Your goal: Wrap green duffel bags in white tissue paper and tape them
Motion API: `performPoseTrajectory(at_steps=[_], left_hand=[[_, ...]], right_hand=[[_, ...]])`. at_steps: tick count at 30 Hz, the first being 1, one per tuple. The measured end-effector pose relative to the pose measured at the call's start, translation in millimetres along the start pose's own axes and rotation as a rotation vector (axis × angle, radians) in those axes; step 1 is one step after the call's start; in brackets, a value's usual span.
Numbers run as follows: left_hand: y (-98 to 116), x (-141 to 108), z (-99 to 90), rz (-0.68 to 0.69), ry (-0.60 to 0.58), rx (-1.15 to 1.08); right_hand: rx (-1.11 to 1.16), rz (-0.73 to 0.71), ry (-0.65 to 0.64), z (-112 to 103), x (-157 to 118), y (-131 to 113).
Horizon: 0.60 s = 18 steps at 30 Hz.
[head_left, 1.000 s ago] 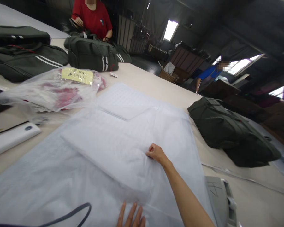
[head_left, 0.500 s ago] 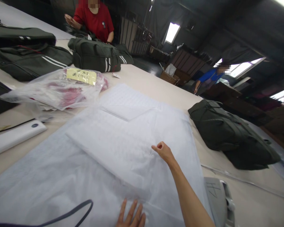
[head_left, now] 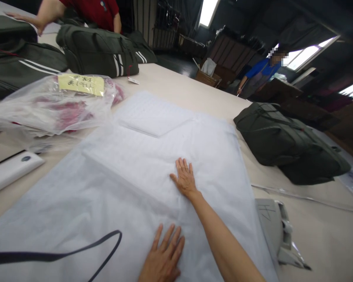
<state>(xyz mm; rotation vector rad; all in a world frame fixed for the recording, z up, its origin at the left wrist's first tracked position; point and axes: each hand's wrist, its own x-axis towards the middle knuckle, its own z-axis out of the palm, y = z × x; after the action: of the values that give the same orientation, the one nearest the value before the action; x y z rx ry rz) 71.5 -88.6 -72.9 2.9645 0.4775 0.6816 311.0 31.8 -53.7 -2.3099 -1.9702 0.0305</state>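
Large white translucent plastic sheets or bags (head_left: 106,192) lie stacked over the table, with smaller folded ones (head_left: 159,125) showing at the far end. My left hand (head_left: 163,254) rests flat on the near part, fingers spread, palm down. Farther up, my right hand (head_left: 184,178) also lies flat on the plastic, its thumb and fingers apart. Neither hand grips anything. A dark strap (head_left: 61,254) curls over the sheets at the near left. Beside the right edge of the plastic sits a grey tool marked with handwriting (head_left: 269,219).
Dark green bags stand at the back left (head_left: 94,51) and right (head_left: 282,145). A clear bag with red contents (head_left: 61,111) bears a yellow note (head_left: 80,84). At left lies a white device (head_left: 14,170). A person in red (head_left: 97,13) and one in blue (head_left: 257,72) stand beyond.
My right hand has gone from a pinch to lying flat with fingers spread, slightly left of before. My left hand has slid forward. The person in red has reached toward the bags at left.
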Motion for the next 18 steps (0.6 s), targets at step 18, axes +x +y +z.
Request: performPoseTrajectory(at_steps=[18], left_hand=[[-31.8, 13.7, -27.1, -0.078, -0.121, -0.166]], right_hand=[[0.293, -0.083, 0.201, -120.7, -154.9, -11.6]])
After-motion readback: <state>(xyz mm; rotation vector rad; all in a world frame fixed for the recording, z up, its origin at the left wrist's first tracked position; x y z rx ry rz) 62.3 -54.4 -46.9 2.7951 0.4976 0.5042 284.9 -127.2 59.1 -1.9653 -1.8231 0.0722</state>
